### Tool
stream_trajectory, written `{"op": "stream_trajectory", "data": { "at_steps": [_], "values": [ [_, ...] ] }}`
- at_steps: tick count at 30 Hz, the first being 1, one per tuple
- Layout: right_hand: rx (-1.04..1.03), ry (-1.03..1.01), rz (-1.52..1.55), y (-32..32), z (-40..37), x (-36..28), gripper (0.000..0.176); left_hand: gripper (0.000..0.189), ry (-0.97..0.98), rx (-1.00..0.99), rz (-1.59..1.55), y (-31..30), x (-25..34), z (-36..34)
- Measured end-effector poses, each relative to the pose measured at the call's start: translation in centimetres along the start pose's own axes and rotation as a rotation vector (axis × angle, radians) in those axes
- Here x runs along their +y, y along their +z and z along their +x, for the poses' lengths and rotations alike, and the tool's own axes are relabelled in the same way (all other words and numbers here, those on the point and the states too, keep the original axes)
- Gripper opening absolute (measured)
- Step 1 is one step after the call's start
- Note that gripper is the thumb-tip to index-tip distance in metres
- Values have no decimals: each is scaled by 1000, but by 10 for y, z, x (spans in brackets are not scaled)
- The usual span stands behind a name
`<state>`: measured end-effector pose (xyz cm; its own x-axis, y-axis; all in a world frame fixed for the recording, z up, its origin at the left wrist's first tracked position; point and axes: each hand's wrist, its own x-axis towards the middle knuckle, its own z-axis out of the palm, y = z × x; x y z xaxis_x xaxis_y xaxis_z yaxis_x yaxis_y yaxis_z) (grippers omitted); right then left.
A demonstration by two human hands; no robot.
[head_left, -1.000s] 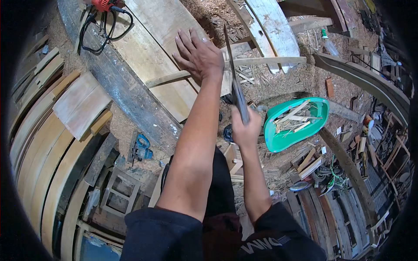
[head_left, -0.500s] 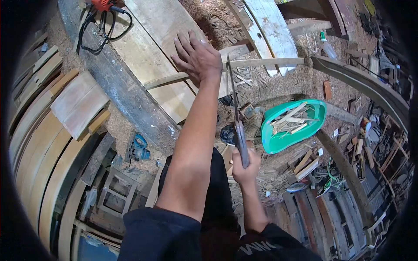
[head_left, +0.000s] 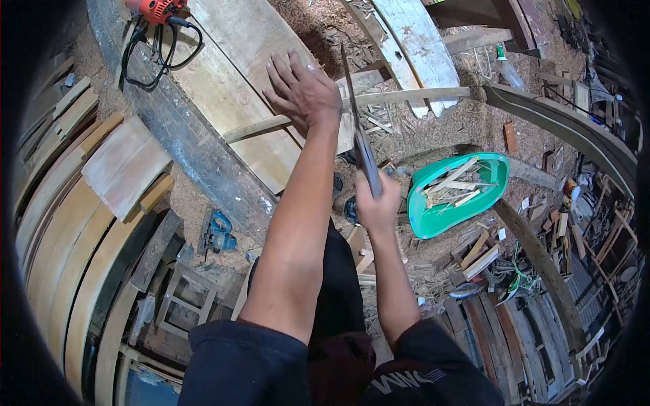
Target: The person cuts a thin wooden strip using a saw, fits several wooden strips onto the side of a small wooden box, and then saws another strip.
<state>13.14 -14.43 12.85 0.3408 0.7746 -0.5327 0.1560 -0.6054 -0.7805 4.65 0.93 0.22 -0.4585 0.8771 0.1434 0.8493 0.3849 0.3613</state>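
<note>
A long, thin curved wooden strip (head_left: pixel 399 97) lies across the wide pale boards (head_left: pixel 271 152) and reaches right. My left hand (head_left: pixel 308 91) presses on it near the boards' edge, fingers spread and flat. My right hand (head_left: pixel 379 199) is wrapped round the handle of a handsaw (head_left: pixel 364 152). The saw's blade points up and away, crossing the strip just right of my left hand. Whether the teeth touch the wood cannot be made out.
A green tub (head_left: pixel 433 227) of wood scraps stands right of my right hand. An orange power tool (head_left: pixel 159 9) with a black cord lies at the upper left, a blue tool (head_left: pixel 221 233) on the floor below. Curved planks (head_left: pixel 88 271) line the left side.
My right hand has pushed the saw forward and slightly left, so the blade reaches further past the strip. My left hand stays on the wood.
</note>
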Motion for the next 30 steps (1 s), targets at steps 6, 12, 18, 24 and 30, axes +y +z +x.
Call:
{"op": "stream_trajectory", "data": {
  "at_steps": [6, 12, 18, 24, 30],
  "values": [
    [40, -106, -163, -37, -82, -3, 24, 53, 2, -3, 1, 1, 0, 3],
    [11, -20, -50, 0, 1, 2, 23, 52, 22, 7, -32, 2, -3, -1],
    [59, -39, -42, -32, -82, 9, 22, 54, 2, -33, -9, 1, -1, 0],
    [-41, -81, -100, -16, -5, 11, 23, 53, 6, -31, -45, -1, -1, -1],
    [14, -69, -79, -33, -52, -1, 24, 53, 9, -7, 0, 2, -1, -1]
  ]
}}
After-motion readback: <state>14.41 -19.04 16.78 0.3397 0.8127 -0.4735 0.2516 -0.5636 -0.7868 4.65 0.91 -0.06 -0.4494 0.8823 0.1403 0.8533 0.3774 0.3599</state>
